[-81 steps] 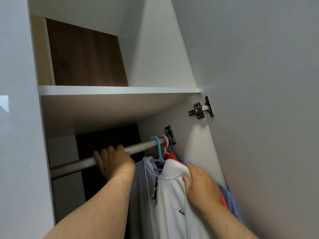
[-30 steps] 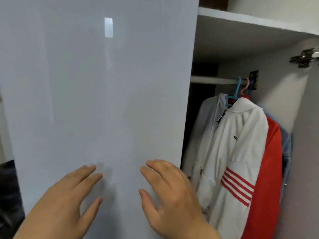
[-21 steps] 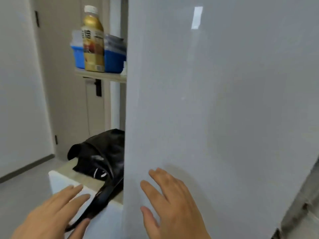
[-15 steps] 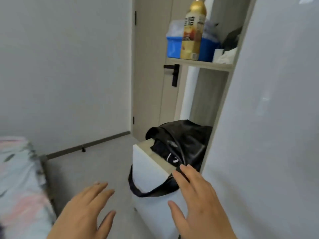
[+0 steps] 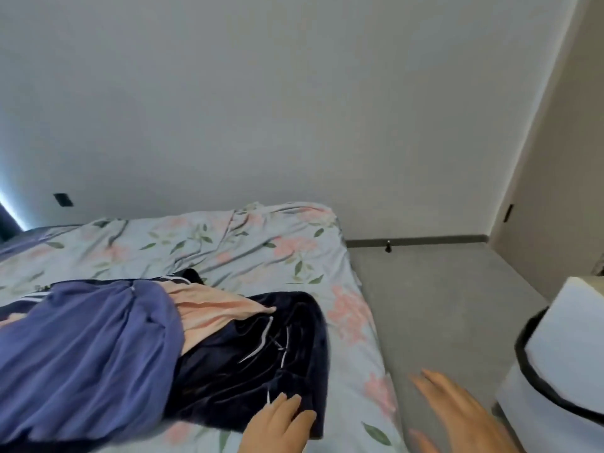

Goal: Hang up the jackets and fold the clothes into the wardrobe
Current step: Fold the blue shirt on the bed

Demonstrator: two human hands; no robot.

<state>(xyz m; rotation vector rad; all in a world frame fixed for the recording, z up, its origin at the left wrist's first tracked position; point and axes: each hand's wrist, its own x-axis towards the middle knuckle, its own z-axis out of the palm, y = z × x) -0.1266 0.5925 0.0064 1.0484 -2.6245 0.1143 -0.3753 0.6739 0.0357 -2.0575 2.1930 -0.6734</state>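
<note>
The left hand (image 5: 277,423), bottom centre, lays straight fingers on the near edge of a dark navy garment (image 5: 255,351); the right hand (image 5: 464,416), lower right, is spread and blurred above the grey floor (image 5: 441,305), holding nothing; a pink garment (image 5: 209,308) and a blue-violet garment (image 5: 85,348) overlap the navy one on the floral bed sheet (image 5: 261,243); a white cabinet (image 5: 562,354) with a black strap (image 5: 522,354) draped over it stands at the right edge.

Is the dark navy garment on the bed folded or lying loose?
Loose, not folded: the navy garment lies rumpled on the floral sheet, partly under a peach garment and a purple-blue garment.
</note>
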